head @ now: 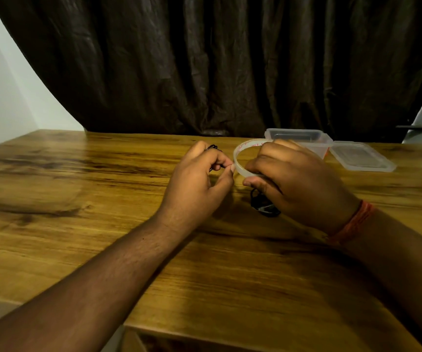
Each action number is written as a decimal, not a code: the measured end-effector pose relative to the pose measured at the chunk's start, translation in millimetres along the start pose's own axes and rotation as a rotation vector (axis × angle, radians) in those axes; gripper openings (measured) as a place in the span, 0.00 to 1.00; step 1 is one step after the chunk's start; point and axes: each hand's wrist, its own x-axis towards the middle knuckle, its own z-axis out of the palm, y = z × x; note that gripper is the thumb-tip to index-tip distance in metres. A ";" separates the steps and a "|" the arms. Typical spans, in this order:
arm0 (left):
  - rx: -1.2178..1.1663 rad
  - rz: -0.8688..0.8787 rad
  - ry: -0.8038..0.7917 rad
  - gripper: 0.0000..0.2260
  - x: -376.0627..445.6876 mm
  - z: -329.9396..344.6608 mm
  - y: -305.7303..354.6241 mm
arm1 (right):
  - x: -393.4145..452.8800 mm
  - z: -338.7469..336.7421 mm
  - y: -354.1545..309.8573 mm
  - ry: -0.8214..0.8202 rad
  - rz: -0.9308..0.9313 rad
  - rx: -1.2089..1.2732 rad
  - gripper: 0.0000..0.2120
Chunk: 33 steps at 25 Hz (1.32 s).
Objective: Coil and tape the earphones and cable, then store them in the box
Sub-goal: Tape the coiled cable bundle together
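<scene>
Hands: right (296,184) grips tape roll (240,154), left (199,179) pinches its edge, perhaps holding black cable (212,147).

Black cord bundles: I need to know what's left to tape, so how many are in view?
2. One black cord bundle is held in the left hand; the other lies on the wooden table under the right hand, partly hidden.
</scene>
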 end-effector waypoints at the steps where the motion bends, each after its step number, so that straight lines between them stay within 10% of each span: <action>1: 0.012 -0.010 -0.004 0.08 0.3 0.0 0.5 | 0.3 0.1 0.0 -0.005 0.001 0.004 0.12; 33: -0.160 -0.128 -0.054 0.05 0.6 -1.4 -3.8 | -4.8 -4.1 12.0 -0.033 0.021 0.189 0.15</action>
